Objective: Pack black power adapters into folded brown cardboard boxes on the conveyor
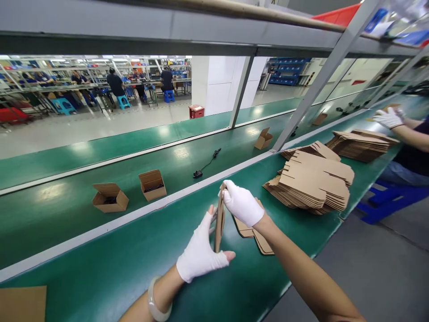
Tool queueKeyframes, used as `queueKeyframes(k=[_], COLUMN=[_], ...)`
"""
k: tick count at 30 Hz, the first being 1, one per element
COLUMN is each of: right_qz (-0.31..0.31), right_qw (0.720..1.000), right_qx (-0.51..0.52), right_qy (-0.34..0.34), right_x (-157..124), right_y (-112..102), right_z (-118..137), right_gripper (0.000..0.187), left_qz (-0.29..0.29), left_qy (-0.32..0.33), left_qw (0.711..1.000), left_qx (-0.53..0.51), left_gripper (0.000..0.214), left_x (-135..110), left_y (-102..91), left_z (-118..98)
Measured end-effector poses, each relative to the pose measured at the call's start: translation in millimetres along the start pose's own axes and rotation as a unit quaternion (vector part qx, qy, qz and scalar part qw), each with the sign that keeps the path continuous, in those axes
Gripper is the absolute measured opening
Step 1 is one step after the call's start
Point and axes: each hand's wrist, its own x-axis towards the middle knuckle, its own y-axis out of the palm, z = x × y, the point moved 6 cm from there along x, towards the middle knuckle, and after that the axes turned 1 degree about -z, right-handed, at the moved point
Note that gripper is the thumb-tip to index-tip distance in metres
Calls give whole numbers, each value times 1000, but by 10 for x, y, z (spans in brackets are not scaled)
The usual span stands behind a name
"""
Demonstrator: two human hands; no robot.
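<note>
My right hand (241, 202), in a white glove, pinches the upper end of a flat brown cardboard box blank (219, 223), which is seen nearly edge-on. Below and to its left, my left hand (203, 250) is spread, thumb and fingers wide apart around the blank's lower part; whether the palm touches it I cannot tell. Its glove leaves the fingertips bare, and a pale bangle circles that wrist. Another flat cardboard blank (246, 230) lies on the green bench (140, 259), partly hidden under my right hand and forearm.
Stacks of cardboard blanks (315, 179) stand at the right. Beyond a white rail (181, 194), open boxes (110, 198) and a black power adapter (198, 173) sit on a green belt. A metal post (308, 85) rises from the rail. A co-worker's gloved hands (389, 118) are at far right.
</note>
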Motion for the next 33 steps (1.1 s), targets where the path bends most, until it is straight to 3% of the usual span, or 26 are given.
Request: queueKeyframes(k=[3,6,7,9,11,13,17,21,24,28,31,32,33], right_qz=[-26,30,31,-34,-127,-158,-77,17,27,-13,-120,-116,-75], right_qw=[991,969,968,976,970,947,924,913,914,915,933,934,931], right_qx=[127,224,223,177,94,6,-82,-50,18,123,254,296,338], right_qy=[-44,-104,-110,-122,-187,-278,-366,-405,-404,-384,-225,-164,-118], right_x=[-31,-92,-121,-191,-300,-406,-434,-417,-446,-497,-389,-343,-299], right_y=[-14,38,38,-47,-180,-229,-86,162,255,225,73,74,118], right_z=[84,214,256,358,554,794,1065,1144,1137,1035,729,626,562], right_gripper=[26,29,27,26,27,23,21,25,26,23,31,35,39], left_qz=[-33,-77,-91,-112,-129,-136,-145,-129,-87,-63,-84,-92,-97], left_qy=[-24,-48,-52,-57,-61,-62,-54,-34,-21,0,31,50,72], left_qw=[995,984,982,980,979,981,985,990,996,990,979,976,972], left_qx=[-96,-151,-155,-155,-143,-122,-74,-45,10,125,182,193,201], left_gripper=[88,75,73,71,72,73,73,82,80,36,22,22,21], left_x=[-30,-64,-86,-142,-209,-271,-373,-430,-429,-403,-406,-414,-424], left_y=[-289,-572,-640,-731,-779,-796,-804,-820,-852,-929,-972,-974,-967], left_z=[-33,32,56,86,90,71,38,-28,-125,-220,-236,-241,-248])
